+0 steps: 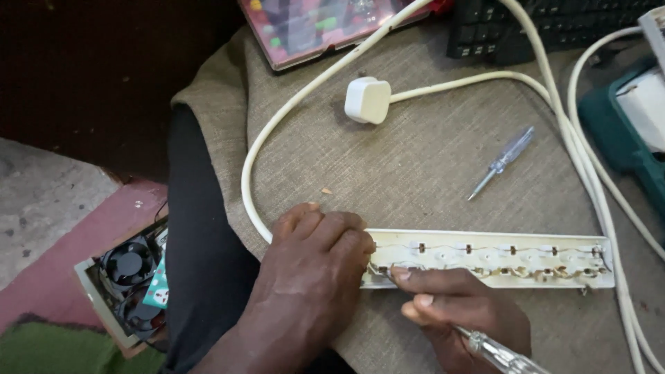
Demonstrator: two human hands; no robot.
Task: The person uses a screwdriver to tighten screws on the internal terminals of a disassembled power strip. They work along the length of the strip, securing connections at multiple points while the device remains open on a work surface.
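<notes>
An opened white power strip [499, 260] lies on the cloth-covered table, its metal contact strips and wires exposed. My left hand [315, 266] grips its left end, where the white cable [291, 104] enters. My right hand [454, 312] holds a clear-handled screwdriver [502, 354], with a fingertip touching the wiring at the strip's near edge. The cable loops up and back to a white plug [367, 100] lying on the cloth.
A second small clear-handled screwdriver [502, 161] lies above the strip. A black keyboard [540, 24] and a colourful box [312, 24] sit at the far edge, a teal case [616, 131] at right. Below left, a box with small fans [128, 277] rests on the floor.
</notes>
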